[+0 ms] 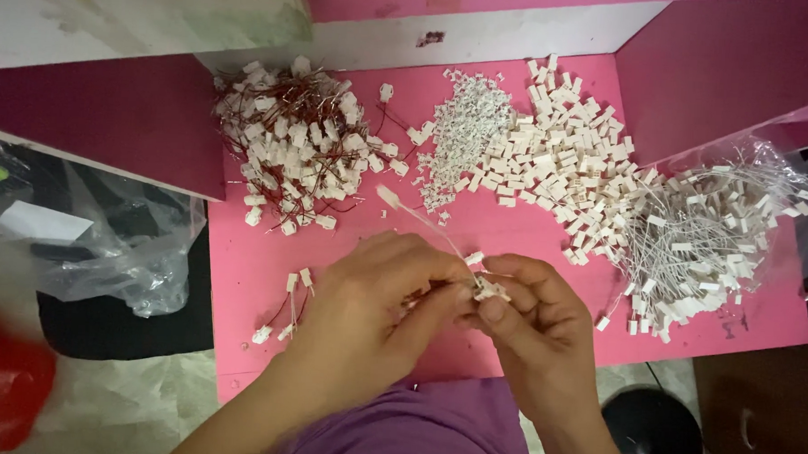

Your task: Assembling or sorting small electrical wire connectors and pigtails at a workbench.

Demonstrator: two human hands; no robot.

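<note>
Matt pink foam-like counter, heaped small white matt plastic connector housings, thin glossy white wires, crinkled clear glossy plastic bag.

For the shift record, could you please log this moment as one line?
left hand: holds white-wired connector | right hand: pinches small white connector | surface: pink board

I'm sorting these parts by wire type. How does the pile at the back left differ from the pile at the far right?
The back-left pile has dark red wires tangled among its white connectors; the far-right pile has pale, whitish wires. The back-left pile is a compact mound lying wholly on the pink board; the far-right pile spreads wider, its wires fanning out, and partly rests on a clear plastic bag. Both hold small white plastic connectors with wires attached.
</note>
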